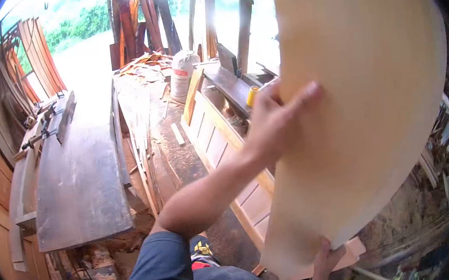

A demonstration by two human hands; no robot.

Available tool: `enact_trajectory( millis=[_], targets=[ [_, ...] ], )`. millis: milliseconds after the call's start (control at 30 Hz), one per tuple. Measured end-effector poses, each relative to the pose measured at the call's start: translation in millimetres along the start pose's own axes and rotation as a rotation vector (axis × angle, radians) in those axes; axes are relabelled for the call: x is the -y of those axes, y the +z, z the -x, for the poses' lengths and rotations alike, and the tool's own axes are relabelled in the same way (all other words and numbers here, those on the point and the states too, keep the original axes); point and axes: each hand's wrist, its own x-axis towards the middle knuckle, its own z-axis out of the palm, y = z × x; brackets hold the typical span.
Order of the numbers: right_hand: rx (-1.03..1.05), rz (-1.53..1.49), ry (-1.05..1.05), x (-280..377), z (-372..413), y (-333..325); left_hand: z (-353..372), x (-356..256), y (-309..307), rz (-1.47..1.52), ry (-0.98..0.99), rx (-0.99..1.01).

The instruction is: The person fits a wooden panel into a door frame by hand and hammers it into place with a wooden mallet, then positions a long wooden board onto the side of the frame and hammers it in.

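A large pale wooden board (362,93), perhaps plywood, stands tilted on the right and fills much of the view. My left hand (285,114) grips its left edge about midway up, thumb across the near face and the other fingers mostly hidden behind. Down at the lower corner, my right hand (328,263) is closed on the bottom edge, thumb on the face. Just behind the board, a panelled wooden door or frame (216,135) leans low, partly covered by my left forearm. A small pale wood piece (355,250) shows beside my right hand.
A long dark workbench (84,182) with clamps (43,129) runs along the left. Thin wood strips (140,149) and shavings cover the floor. A white sack (181,79) stands near a heap of offcuts (145,63). Upright planks (138,26) lean at the back.
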Motion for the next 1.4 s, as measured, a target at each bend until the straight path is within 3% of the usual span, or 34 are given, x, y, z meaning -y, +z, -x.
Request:
enact_trajectory(
  millis=[33,133,233,333,433,533,633,733,833,900,1200,1333,1400],
  targets=[
    [-0.096,0.04,-0.068,-15,-2,5,-10,17,-10,0.031,-0.009,0.043],
    [-0.159,0.293,0.002,-72,-18,9,-43,59,-52,0.054,-0.094,0.079],
    [0.093,0.333,-0.121,-88,-42,19,-86,108,-105,0.1,-0.164,0.05],
    [0.165,0.635,-0.018,0,-58,121,-132,153,-162,0.223,-0.251,-0.012],
    [0.303,0.455,-0.074,-32,-90,156,-163,192,-209,0.252,-0.383,-0.097],
    [0.233,0.511,0.344,-3,-108,226,-191,230,-247,0.266,-0.495,-0.153],
    [0.483,0.598,0.316,-30,-135,246,-219,264,-277,0.267,-0.574,-0.188],
    [0.448,0.366,0.578,-41,-151,274,-234,310,-301,0.259,-0.66,-0.184],
    [0.436,0.523,0.508,-74,-168,291,-255,354,-322,0.25,-0.709,-0.204],
    [0.476,0.447,0.519,-86,-179,305,-270,378,-337,0.252,-0.744,-0.22],
    [0.585,0.482,0.534,-61,-258,421,-319,442,-417,0.265,-0.881,-0.318],
    [0.637,0.585,0.532,-81,-273,467,-339,478,-476,0.197,-0.917,-0.283],
    [0.668,0.71,0.485,-71,-281,485,-358,488,-517,0.691,-1.003,-0.311]
  ],
)
